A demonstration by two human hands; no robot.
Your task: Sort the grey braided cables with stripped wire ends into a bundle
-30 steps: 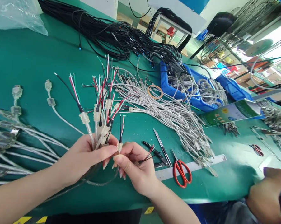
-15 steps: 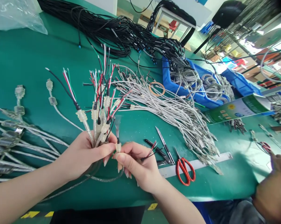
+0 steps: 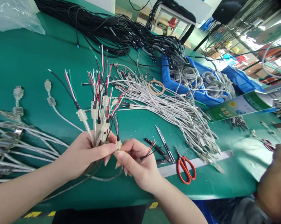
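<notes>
My left hand grips a bunch of clear cables upright, their stripped red, white, green and black wire ends fanning upward. My right hand pinches one more clear cable end by its moulded collar, right beside the bunch and touching my left thumb. A second cable's short red and black wire tips poke out between my right fingers. The cables loop down below both hands.
A heap of grey cables lies mid-table, black cables behind it. Red-handled scissors, tweezers and a steel ruler lie right of my hand. Blue bins, a green box. Another person's hand at right.
My right hand has brought the single cable end closer against the bunch. The other person's hand at right has shifted slightly.
</notes>
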